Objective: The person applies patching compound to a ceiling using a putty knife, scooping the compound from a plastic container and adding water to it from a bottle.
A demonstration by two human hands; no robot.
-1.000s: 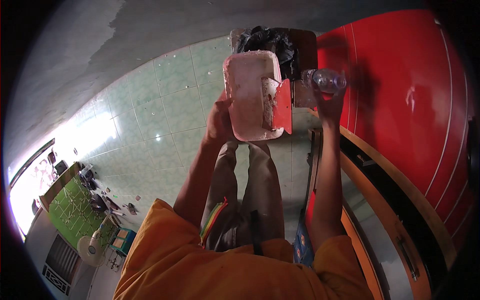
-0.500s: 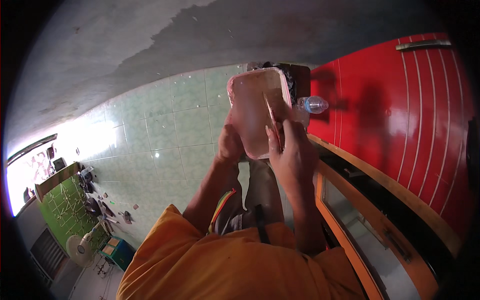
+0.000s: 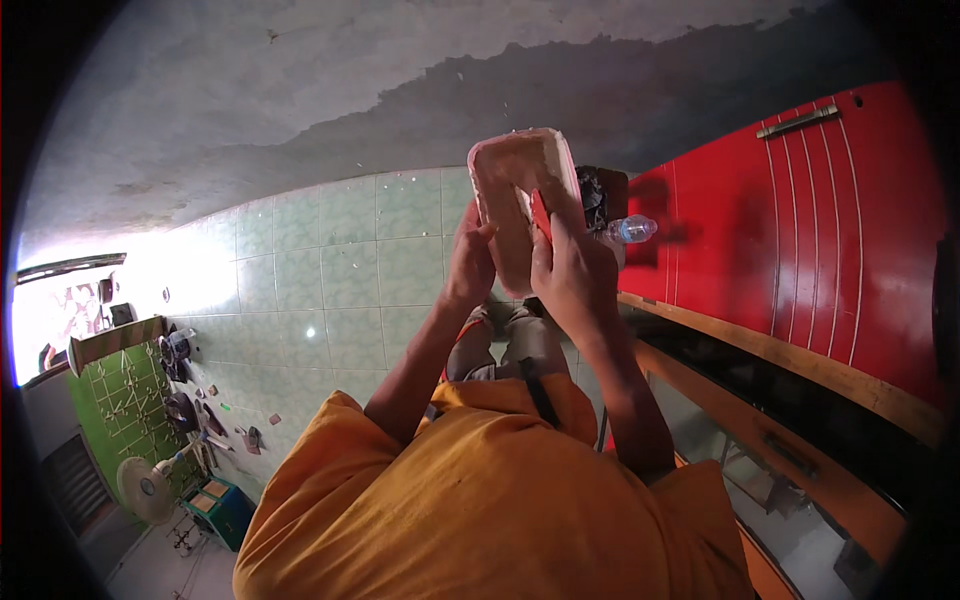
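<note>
Evidently, the pale-crusted, rounded-rectangular pinkish tub (image 3: 508,260) is held out in front, its near-left side gripped by the fingers of the left hand (image 3: 470,265), forearm stretched forward. Across from them, the right hand (image 3: 578,275), wrist bent inward, clasps a flat red scraper (image 3: 541,218) over the tub's interior; its blade seems smeared, though shadow obscures it. Right of those fingers are a clear plastic bottle (image 3: 635,230), crumpled black plastic (image 3: 592,198) and a glossy red cabinet (image 3: 720,220).

The head-worn fisheye looks down and forward from above the orange shirt (image 3: 480,490) at six o'clock; left hand (image 3: 469,262) and right hand (image 3: 578,275) are near, about mid-view; tiled floor (image 3: 350,290) lies farther off at nine.
</note>
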